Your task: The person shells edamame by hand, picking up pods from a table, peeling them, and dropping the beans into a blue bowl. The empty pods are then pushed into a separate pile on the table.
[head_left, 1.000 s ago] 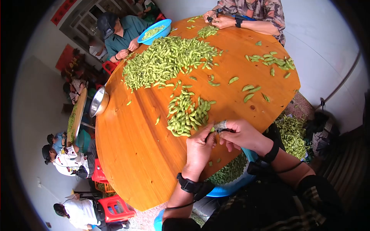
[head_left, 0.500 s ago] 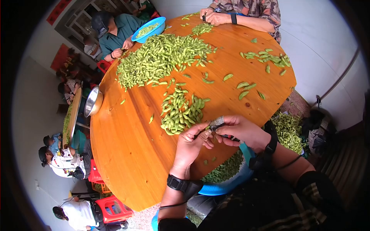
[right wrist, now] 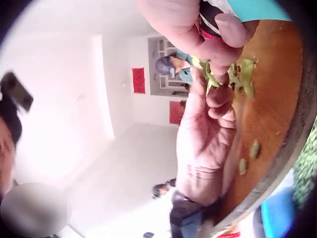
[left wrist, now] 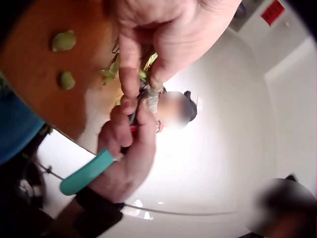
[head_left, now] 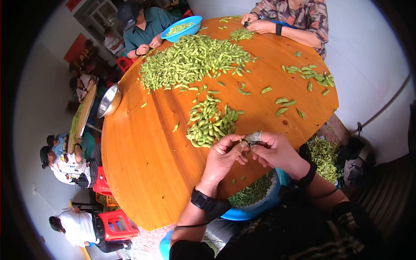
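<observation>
Both hands meet over the near edge of the wooden table [head_left: 147, 173]. My left hand [head_left: 223, 160] pinches a green pod [right wrist: 212, 78] between thumb and fingers, best seen in the right wrist view. Touching it from the right, my right hand [head_left: 279, 151] grips a small tool with a teal handle [left wrist: 88, 173]; fingers cover its working end. A grey wrap [head_left: 253, 137] is around a right-hand digit. Just beyond the hands lies a small heap of pods [head_left: 210, 125].
A large pod pile [head_left: 186, 63] covers the far side, near a blue basin [head_left: 184, 31] and two seated people. A steel bowl [head_left: 110, 102] is at the left edge. Below the near edge, a blue tub [head_left: 260, 208] holds green pieces; more pods [head_left: 323, 156] lie right of it.
The head view has shifted slightly. Both hands remain together at the near edge, with small changes in finger position; the teal handle shows less in the head view than half a second ago.
</observation>
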Demonstrator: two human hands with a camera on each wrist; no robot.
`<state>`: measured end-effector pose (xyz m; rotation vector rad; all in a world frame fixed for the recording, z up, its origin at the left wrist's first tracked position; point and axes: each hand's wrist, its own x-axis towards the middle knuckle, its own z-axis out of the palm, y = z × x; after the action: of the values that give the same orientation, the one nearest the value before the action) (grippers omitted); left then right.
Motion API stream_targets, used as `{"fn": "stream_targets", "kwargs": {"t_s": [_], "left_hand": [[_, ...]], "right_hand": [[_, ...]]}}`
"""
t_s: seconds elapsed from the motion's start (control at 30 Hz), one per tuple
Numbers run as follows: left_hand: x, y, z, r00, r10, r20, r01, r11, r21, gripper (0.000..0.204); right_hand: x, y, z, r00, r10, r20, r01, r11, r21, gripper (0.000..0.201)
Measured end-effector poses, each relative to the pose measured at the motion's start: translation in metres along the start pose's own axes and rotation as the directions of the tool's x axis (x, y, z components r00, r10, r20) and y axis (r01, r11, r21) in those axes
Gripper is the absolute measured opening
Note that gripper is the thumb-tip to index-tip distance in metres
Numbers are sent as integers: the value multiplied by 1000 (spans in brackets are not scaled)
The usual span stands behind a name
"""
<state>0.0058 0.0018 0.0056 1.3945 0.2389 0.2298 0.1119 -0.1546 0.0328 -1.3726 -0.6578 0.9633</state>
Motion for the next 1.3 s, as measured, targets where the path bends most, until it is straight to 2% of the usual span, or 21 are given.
{"fn": "stream_targets", "kwargs": {"t_s": [0.17,0.2,0.23,0.3,0.33,0.37,0.43,0.53,0.67,0.87,0.93,1.0,1.03,1.07,1.1,1.13,1.17,1.2,1.23,1.27,1.3], "left_hand": [[1,-1,-3,995,16,-96,-22,998,-56,18],[1,-2,-7,994,21,-105,-28,998,-59,18],[1,-4,-11,992,-16,-123,-6,984,-176,18],[1,-3,-15,986,-71,-150,11,930,-367,18],[0,-1,-15,986,-66,-153,4,929,-371,18],[0,3,-13,981,-75,-177,-4,913,-408,19],[1,6,-13,977,-81,-197,-16,895,-446,20],[1,1,-12,988,-109,-107,46,879,-475,21],[0,-2,-11,998,-57,-33,36,890,-454,23],[-3,14,3,989,-108,-104,56,911,-409,26],[-4,13,5,988,-106,-113,53,916,-399,27],[-3,7,5,992,13,-122,-58,925,-376,25],[-3,5,5,993,14,-120,-59,924,-377,25],[-3,2,6,981,56,-186,-86,983,-162,23],[-4,1,7,964,110,-242,-98,993,62,21],[-4,2,7,965,110,-238,-98,993,61,21],[-5,5,8,977,117,-178,-91,985,147,19],[-7,5,9,986,116,-119,-86,969,230,18],[-7,2,11,972,208,-109,-172,947,270,18],[-8,2,10,974,197,-111,-163,950,265,18],[-9,4,8,989,113,-98,-100,987,126,17]], "right_hand": [[0,-5,5,999,46,-15,-45,998,37,18],[0,-6,5,998,57,-36,-52,991,123,19],[1,-6,3,996,71,-57,-58,976,208,20],[4,-3,-5,995,30,-99,-12,984,175,20],[6,-2,-8,989,-13,-149,35,988,147,20],[7,-4,-9,984,10,-177,8,995,100,19],[10,-1,-5,990,8,-138,-2,999,48,19],[10,-4,9,995,39,-96,-38,999,12,14],[15,3,20,994,-2,-108,1,1000,-9,9],[15,5,22,988,2,-154,-9,999,-39,9],[16,11,21,981,-89,-173,66,989,-135,10],[15,3,19,979,-52,-199,24,990,-140,12],[15,0,18,974,-19,-226,-15,989,-144,14],[16,2,16,973,-21,-229,-13,989,-146,14],[19,6,14,937,-246,-246,137,910,-390,16],[21,8,12,865,-457,-206,251,750,-611,18],[20,9,13,865,-456,-209,248,751,-612,18],[19,7,18,841,-513,-173,269,673,-689,20],[17,5,21,816,-563,-129,285,587,-758,21],[15,2,22,822,-554,-132,278,592,-756,21],[14,-2,21,868,-480,-125,260,655,-709,21]]}}
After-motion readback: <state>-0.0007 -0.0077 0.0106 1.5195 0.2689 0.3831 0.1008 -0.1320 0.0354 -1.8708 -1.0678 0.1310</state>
